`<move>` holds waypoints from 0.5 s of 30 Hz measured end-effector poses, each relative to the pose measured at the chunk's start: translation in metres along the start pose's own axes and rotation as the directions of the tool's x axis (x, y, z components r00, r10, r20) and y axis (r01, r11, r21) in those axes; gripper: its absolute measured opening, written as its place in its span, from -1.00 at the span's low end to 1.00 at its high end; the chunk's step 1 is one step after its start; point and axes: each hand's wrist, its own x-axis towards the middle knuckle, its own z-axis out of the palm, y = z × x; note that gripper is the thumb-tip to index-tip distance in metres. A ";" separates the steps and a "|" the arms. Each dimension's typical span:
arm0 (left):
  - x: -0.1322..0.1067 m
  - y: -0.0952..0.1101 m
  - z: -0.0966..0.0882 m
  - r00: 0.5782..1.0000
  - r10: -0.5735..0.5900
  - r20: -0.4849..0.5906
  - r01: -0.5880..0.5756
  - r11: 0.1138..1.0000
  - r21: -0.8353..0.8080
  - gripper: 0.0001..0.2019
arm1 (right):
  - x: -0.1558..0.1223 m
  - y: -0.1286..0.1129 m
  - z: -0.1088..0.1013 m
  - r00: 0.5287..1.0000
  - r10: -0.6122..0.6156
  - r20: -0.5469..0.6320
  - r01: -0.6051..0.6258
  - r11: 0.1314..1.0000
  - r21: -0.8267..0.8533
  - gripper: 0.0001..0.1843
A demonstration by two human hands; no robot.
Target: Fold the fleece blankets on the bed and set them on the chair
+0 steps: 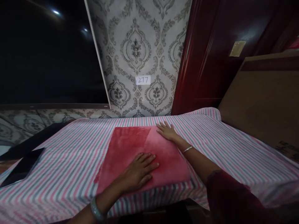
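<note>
A folded red and pink plush cloth (130,143) lies flat on the striped tablecloth (70,155). Its nap shows darker red at the far left and lighter pink on the right. My left hand (139,172) rests palm down on the near middle of the cloth, fingers stretched out toward the right. At the far right corner of the cloth, my right hand (167,130) lies flat with its fingers spread. Neither hand grips anything.
A dark flat device, perhaps a tablet (23,166), lies at the table's left side. Behind stands a large dark screen (51,56). A cardboard box (263,99) borders the right side. On the patterned wall is a paper label (143,80) reading 277.
</note>
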 end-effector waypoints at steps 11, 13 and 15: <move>0.057 -0.036 -0.046 0.999 -0.035 -0.036 0.033 0.998 -0.052 -0.46 | -0.079 -0.086 0.052 0.790 -0.572 -0.220 0.590 0.807 0.022 -0.43; 0.070 -0.052 -0.042 0.993 -0.078 0.085 0.082 0.996 -0.043 -0.45 | -0.083 -0.087 0.052 0.800 -0.561 -0.214 0.583 0.811 0.051 -0.47; 0.075 -0.065 -0.032 0.988 -0.098 0.123 0.102 0.994 -0.030 -0.45 | -0.083 -0.087 0.051 0.825 -0.539 -0.169 0.556 0.828 0.070 -0.51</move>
